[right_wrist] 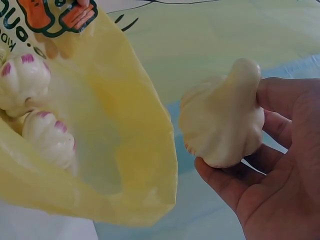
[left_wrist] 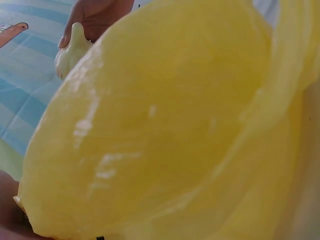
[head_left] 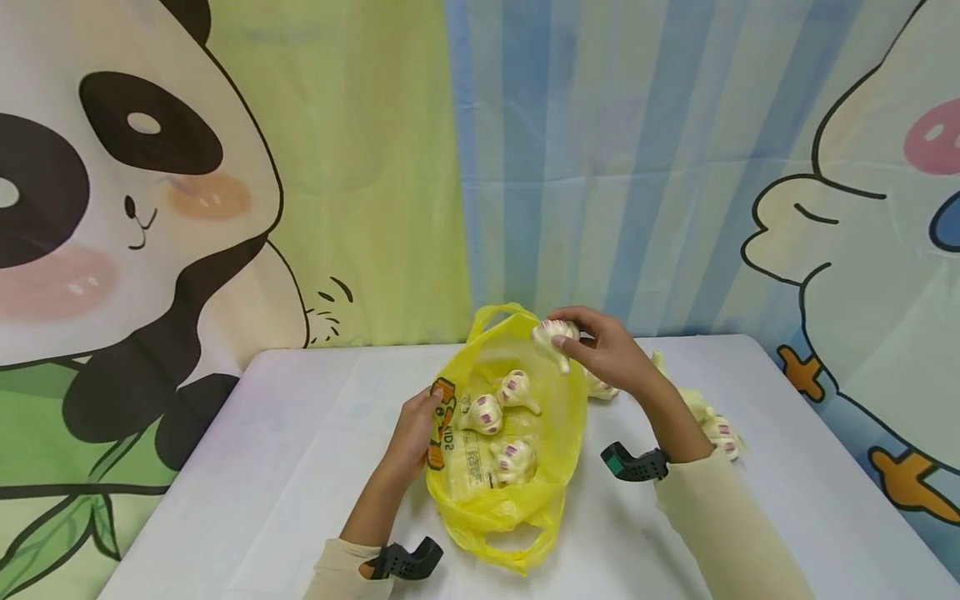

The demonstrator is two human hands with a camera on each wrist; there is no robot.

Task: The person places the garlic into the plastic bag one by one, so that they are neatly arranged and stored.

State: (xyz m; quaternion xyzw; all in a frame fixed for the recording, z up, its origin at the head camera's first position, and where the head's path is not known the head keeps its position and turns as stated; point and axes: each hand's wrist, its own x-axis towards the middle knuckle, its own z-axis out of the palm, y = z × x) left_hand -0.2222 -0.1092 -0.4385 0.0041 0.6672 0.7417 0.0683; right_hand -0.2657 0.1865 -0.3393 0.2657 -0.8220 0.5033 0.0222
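A yellow plastic bag lies on the table with its mouth spread wide. Inside it are 3 garlic bulbs, white with purple marks; one garlic bulb is nearest the left hand. My left hand pinches the bag's left edge between thumb and fingers; in the left wrist view the bag's yellow side hides most of that hand. Above the bag's far right rim, my right hand grips another garlic bulb between thumb and fingers, stem up in the right wrist view.
More garlic bulbs lie on the white table to the right, partly behind the right forearm; one garlic bulb shows beside the sleeve. Another garlic bulb sits by the bag's right edge. A printed curtain hangs behind the table.
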